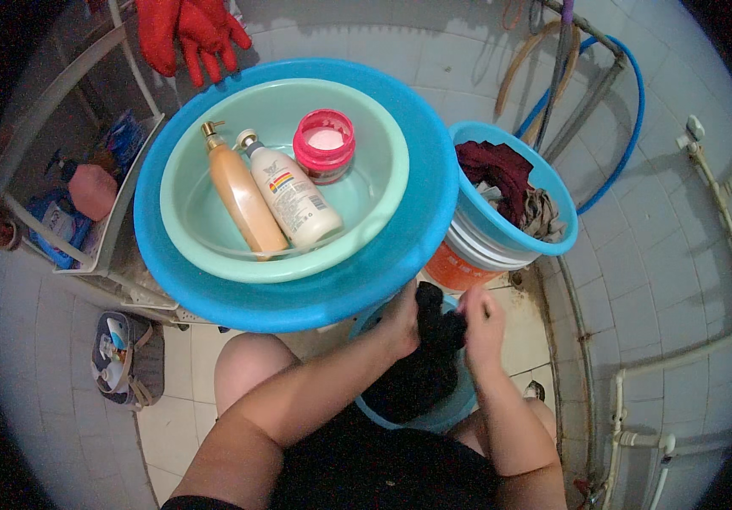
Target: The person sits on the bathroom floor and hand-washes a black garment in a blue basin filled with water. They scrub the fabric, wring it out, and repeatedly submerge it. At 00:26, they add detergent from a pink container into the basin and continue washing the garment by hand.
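Between my knees stands a light blue basin (pixel 464 398) with a dark wet-looking black cloth (pixel 417 370) in it. My left hand (pixel 403 323) is closed on the upper left of the cloth, which bunches up between both hands. On its other side my right hand (pixel 482 321) is curled, fingers pinched at the cloth's edge. The garment's kind cannot be made out. Just beyond my hands, a large blue basin (pixel 298 313) carries a mint green basin (pixel 187 234). Inside lie an amber pump bottle (pixel 243 200), a white pump bottle (pixel 293 195) and an open pink jar (pixel 324 144).
At right, a light blue tub (pixel 559 242) of clothes sits on a white and orange bucket (pixel 459 263). Red rubber gloves (pixel 200 34) hang at the back. A white rack (pixel 115 225) with bottles and a grey basket (pixel 141 361) stand left. Pipes (pixel 714 348) run along the right wall.
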### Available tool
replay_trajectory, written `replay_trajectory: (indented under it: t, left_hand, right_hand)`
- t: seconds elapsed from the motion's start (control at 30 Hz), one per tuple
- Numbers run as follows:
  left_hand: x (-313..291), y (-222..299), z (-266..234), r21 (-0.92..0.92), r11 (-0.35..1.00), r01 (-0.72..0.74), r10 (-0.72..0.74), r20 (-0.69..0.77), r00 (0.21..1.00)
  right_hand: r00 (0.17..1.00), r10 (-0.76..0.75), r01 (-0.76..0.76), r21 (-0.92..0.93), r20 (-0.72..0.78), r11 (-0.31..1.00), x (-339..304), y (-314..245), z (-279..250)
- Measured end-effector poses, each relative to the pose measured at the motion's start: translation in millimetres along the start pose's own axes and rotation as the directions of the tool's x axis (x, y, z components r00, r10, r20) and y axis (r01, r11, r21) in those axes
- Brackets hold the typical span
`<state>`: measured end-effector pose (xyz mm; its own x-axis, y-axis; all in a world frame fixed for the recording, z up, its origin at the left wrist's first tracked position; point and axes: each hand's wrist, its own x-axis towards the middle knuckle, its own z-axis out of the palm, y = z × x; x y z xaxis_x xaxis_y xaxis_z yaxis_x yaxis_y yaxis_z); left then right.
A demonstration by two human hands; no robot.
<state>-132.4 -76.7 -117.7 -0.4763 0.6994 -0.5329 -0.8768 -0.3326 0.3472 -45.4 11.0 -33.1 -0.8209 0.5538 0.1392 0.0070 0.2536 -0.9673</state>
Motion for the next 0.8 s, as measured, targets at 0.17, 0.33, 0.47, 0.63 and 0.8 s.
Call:
replay_trajectory:
  t: [0.17,0.33,0.47,0.63,0.8]
  left_hand:
    - [-41,-17,21,0.055,0.991,-0.120,0.120,-0.012,0.993]
    - [-54,-19,43,0.154,0.981,0.119,-0.116,-0.029,0.993]
    - [-42,2,23,0.153,0.975,0.160,-0.132,-0.180,0.975]
    - [-30,12,-4,0.250,0.949,-0.191,0.248,-0.218,0.944]
    - [-47,11,8,0.311,0.872,-0.379,0.402,-0.014,0.915]
  right_hand:
    - [0.791,-0.575,0.611,-0.338,0.209,0.716,-23,-4,29]
    - [0.979,-0.159,0.104,-0.364,-0.126,0.926,27,20,5]
    - [0.989,0.146,-0.146,0.092,0.003,0.985,31,31,-1]
    - [0.915,0.399,-0.387,0.386,0.052,0.837,31,20,-13]
    - [0.884,0.467,-0.409,0.527,0.025,0.745,31,23,-26]
